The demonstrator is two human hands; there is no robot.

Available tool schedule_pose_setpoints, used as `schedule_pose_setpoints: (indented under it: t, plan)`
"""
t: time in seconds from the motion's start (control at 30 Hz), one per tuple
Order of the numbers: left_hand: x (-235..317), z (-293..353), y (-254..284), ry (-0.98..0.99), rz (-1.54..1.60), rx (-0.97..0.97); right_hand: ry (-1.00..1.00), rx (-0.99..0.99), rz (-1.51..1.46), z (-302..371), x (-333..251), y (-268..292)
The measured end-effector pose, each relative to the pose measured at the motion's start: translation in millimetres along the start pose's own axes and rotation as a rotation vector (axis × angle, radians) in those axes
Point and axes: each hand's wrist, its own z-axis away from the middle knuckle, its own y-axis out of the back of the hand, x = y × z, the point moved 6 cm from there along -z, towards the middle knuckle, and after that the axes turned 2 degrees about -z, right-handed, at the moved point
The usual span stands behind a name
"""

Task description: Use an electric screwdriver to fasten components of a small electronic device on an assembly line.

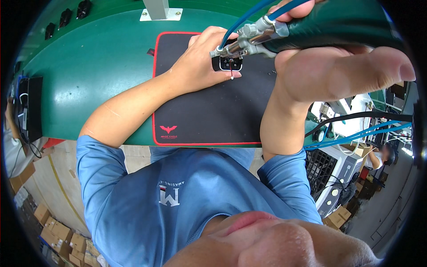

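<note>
My left hand (195,60) is closed around a small black housing (230,66) with a white rim, holding it over the black mat (209,113). A thin wire with a small white plug hangs from the housing by my thumb. My right hand (307,73) grips the thick dark green cylinder of an air-fed dispensing valve (253,38), with fingers behind and thumb in front. The valve's silver metal end carries blue hoses (242,18) and overlaps the upper part of the housing. Where its tip meets the housing is hidden.
The red-edged mat lies on a green bench (89,93); a metal post (156,10) stands at its far edge. Tiny dark pieces lie on the mat's right. Black and blue cables (369,129) run at the right, above a white machine (342,171). Other people sit at both sides.
</note>
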Motion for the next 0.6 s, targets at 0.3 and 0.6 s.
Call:
schedule_pose_setpoints:
  t: [0.3,0.6]
  plan:
    - [2,0,3,-0.003,0.027,0.017,-0.003,-0.039,-0.048,0,0,-3]
    - [3,-2,4,-0.051,0.019,0.055,0.035,-0.067,0.043,8,-9,-12]
